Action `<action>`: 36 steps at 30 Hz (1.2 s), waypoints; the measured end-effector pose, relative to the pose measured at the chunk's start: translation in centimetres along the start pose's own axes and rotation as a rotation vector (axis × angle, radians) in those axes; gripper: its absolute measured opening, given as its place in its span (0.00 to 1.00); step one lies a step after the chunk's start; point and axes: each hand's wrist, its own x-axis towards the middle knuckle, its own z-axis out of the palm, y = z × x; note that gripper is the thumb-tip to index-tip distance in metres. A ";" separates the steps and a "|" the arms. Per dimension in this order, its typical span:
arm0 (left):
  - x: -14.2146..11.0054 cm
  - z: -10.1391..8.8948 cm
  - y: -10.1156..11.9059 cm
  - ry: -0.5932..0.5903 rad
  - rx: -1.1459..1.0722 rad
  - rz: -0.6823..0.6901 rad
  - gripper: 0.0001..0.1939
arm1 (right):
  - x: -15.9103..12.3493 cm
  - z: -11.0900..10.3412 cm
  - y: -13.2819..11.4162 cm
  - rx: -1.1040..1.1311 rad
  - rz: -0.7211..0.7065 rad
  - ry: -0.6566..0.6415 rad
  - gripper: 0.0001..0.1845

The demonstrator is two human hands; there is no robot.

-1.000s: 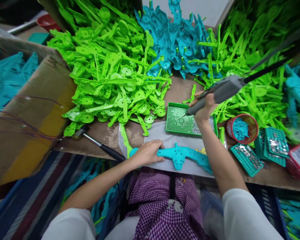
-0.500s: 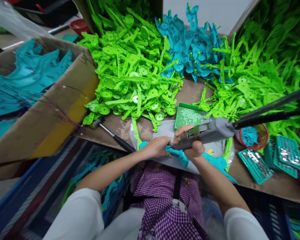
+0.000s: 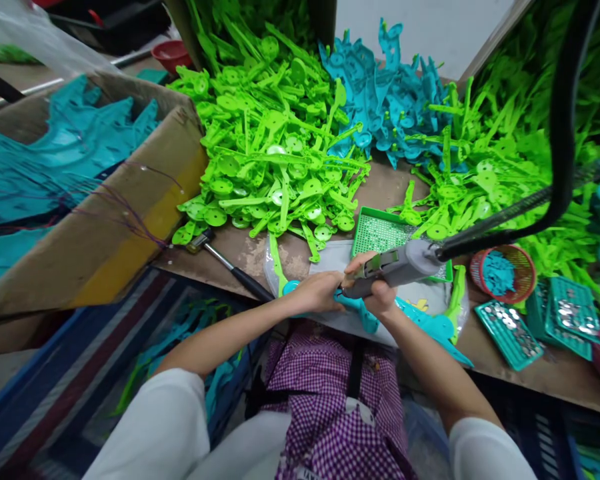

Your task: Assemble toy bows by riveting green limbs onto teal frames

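My right hand (image 3: pixel 381 299) is wrapped round a grey electric screwdriver (image 3: pixel 405 264), which tilts down to the left. Its tip meets the work beside my left fingers; the exact contact is hidden. With its fingers closed, my left hand (image 3: pixel 322 293) grips the left part of a long blue plastic piece (image 3: pixel 436 327) lying across the bench edge. Green plastic arms stick out at both ends of this piece, a left arm (image 3: pixel 277 267) and a right arm (image 3: pixel 458 300). Beneath it is a grey sheet (image 3: pixel 325 257).
Behind lie heaps of green parts (image 3: pixel 260 153) and blue parts (image 3: pixel 385 93). A hammer (image 3: pixel 235 270) rests at left, near a cardboard box (image 3: pixel 145 180). At right stand a red basket (image 3: pixel 527 283) and metal-filled green trays (image 3: pixel 510 333). A green perforated basket (image 3: pixel 380 230) sits ahead. Black cable (image 3: pixel 565 133) hangs above.
The screwdriver has shifted slightly left and down with my right hand, and its cable now bends upward at right. My left hand keeps its hold on the blue piece. The view has shifted slightly.
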 end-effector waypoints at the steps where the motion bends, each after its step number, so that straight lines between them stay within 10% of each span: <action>1: 0.0 -0.1 0.1 -0.008 -0.009 0.003 0.25 | 0.1 0.1 -0.2 -0.001 -0.007 0.012 0.34; 15: -0.1 -0.9 0.2 0.293 -0.322 0.100 0.06 | 0.8 -0.8 -2.8 0.086 -0.207 0.139 0.26; 36: -0.1 -0.5 0.0 0.249 -0.198 0.111 0.04 | 0.6 -0.9 -2.4 0.091 -0.128 0.180 0.29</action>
